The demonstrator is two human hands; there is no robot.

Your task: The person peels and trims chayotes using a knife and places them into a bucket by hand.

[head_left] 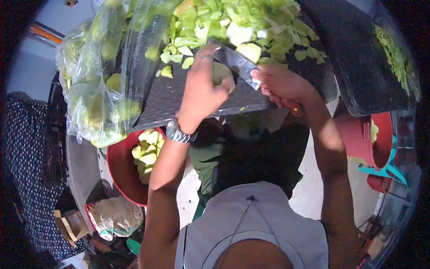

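My right hand (282,85) grips a wide-bladed knife (239,65) by its reddish handle, which shows below the palm. The blade slants up and left toward my left hand (202,87). That hand is closed around a pale green piece of produce (222,74), mostly hidden by the fingers and blade. Both hands are above the near part of a dark board (168,101). Just beyond them spreads a large heap of cut pale green slices (244,20). A few slices lie apart from it at its near edge.
Clear plastic bags of whole green produce (96,107) stand at the left. Below the board are a red tub (117,163) with pale pieces inside and, at right, another red container (358,139). A dark panel (358,62) stands at right. A filled bag (117,217) lies lower left.
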